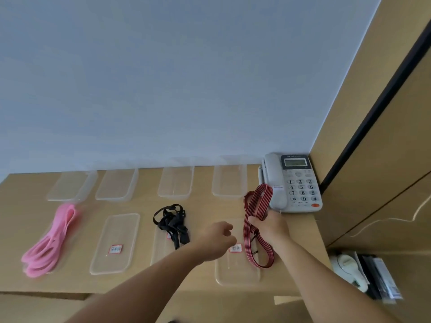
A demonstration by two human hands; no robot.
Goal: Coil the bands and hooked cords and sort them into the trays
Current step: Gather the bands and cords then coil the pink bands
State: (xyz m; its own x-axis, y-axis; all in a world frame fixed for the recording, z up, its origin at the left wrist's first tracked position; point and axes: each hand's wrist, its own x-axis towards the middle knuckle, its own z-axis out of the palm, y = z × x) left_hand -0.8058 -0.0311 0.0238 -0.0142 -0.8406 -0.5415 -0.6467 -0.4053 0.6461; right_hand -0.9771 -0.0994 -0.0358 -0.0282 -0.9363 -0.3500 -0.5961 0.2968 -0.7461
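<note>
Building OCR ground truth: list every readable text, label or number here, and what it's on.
"1 2 3 4 5 6 7 8 9 * 0 #": telephone keypad.
Telephone brand strip: blurred.
Label in empty near tray: blurred.
Label in rightmost near tray: blurred.
Label under black cord: mostly hidden.
Handset sticker: too small.

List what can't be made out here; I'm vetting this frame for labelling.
Head view:
- Tray label: writing too small, blurred.
- Second label: mostly covered by the black cord.
- Left hand: its back hides whether it holds anything.
- Red striped cord: right hand covers its middle.
- Objects at lower right: blurred, unidentifiable.
</note>
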